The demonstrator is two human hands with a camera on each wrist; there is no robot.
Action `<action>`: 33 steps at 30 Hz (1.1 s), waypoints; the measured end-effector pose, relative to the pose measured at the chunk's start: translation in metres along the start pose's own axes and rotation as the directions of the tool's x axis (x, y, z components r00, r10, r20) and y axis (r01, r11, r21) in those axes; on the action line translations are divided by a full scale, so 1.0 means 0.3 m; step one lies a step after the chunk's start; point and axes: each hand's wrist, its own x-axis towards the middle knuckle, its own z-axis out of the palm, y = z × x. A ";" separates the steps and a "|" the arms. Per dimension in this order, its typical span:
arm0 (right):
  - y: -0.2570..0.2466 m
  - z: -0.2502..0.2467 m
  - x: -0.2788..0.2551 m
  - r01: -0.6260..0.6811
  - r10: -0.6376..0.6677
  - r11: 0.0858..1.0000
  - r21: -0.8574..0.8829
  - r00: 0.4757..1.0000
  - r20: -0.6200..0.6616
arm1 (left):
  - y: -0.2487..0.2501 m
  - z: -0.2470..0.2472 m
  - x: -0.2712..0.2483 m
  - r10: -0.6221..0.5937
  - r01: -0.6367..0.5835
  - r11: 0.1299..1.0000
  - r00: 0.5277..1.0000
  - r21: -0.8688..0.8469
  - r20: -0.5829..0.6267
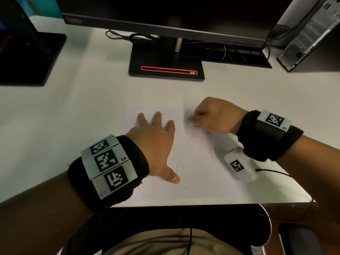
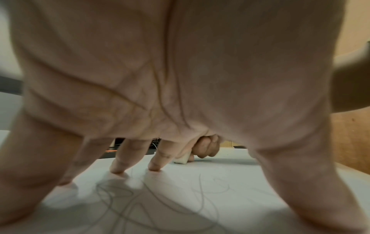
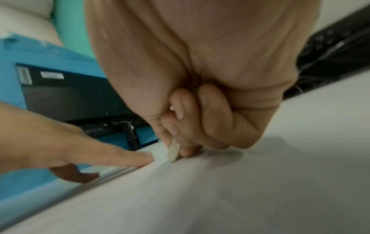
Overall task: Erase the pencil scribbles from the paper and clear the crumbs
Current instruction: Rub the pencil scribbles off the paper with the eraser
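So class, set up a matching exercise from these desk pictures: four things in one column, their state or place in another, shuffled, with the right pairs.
Things:
1. left hand
2. right hand
3. eraser
4. monitor stand

States:
A. pinched, tip on the paper
B. far side of the desk, red-outlined slot
C. spread flat, pressing the paper
D. curled, gripping

Pairs: 1-C, 2-D, 3-A, 4-B

The left hand is lying flat with fingers spread on the sheet of paper, over faint pencil scribbles. The right hand, curled, is touching the paper's far edge on the white counter, near the monitor stand.
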 end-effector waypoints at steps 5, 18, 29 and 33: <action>-0.034 0.052 -0.024 0.118 -0.112 0.990 -0.077 0.991 0.075 | 0.000 0.003 0.003 -0.002 0.002 1.000 1.000 -0.001 -0.004; -0.021 0.013 0.011 0.057 -0.057 0.998 -0.035 0.998 0.013 | 0.006 -0.005 -0.002 -0.004 0.004 1.000 1.000 0.001 0.014; -0.050 0.044 0.006 0.129 -0.123 0.988 -0.084 0.990 0.069 | 0.001 -0.001 -0.001 -0.002 0.002 1.000 1.000 -0.002 0.010; -0.022 0.010 0.013 0.067 -0.065 0.997 -0.026 0.997 0.051 | 0.003 -0.001 -0.002 -0.004 0.004 1.000 1.000 0.002 0.014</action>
